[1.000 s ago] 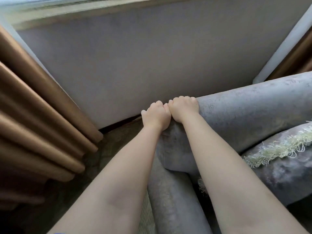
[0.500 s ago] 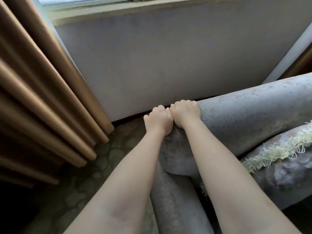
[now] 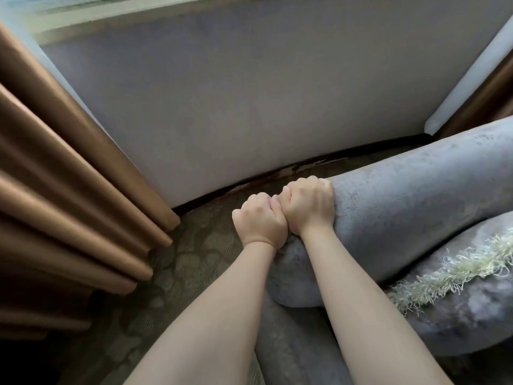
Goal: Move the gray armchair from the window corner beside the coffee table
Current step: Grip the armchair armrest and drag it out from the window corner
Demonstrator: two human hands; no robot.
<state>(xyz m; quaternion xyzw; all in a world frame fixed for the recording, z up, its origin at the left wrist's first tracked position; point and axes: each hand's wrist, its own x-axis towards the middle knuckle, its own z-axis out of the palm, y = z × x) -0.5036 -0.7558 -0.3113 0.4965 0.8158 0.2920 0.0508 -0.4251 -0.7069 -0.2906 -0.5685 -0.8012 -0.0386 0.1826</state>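
Observation:
The gray armchair fills the lower right, its rounded top edge running from the middle up to the right. My left hand and my right hand sit side by side, both curled over the left end of that rounded edge, fingers wrapped behind it. A gray cushion with a pale fringe lies on the seat at the right. The coffee table is out of view.
A white wall under a window sill stands close behind the chair. Brown curtains hang at the left and far right. Patterned green carpet shows between the chair, the wall and the left curtain.
The gap of carpet between the armchair's back and the wall has grown. Both hands keep the same hold on the chair's top edge.

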